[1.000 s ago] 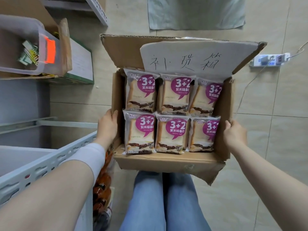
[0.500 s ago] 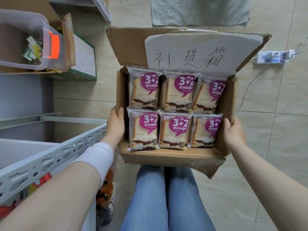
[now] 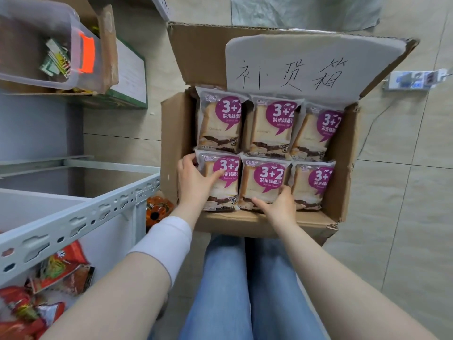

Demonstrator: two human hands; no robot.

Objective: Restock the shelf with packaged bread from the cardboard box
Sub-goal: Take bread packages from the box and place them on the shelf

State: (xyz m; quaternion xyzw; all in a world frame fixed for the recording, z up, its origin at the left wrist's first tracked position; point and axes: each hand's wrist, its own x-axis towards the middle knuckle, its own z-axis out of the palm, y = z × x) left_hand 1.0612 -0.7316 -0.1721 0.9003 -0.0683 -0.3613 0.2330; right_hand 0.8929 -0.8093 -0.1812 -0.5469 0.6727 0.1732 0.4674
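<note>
Six purple-labelled bread packs (image 3: 272, 133) in two rows inside open cardboard box (image 3: 348, 182)

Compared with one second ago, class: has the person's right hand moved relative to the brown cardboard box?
Yes. The right hand left the cardboard box's right wall and went leftward onto the near row's middle purple-labelled bread packet.

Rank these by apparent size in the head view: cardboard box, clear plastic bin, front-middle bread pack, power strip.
1. cardboard box
2. clear plastic bin, cut off by the frame
3. front-middle bread pack
4. power strip, though it lies farther off
</note>
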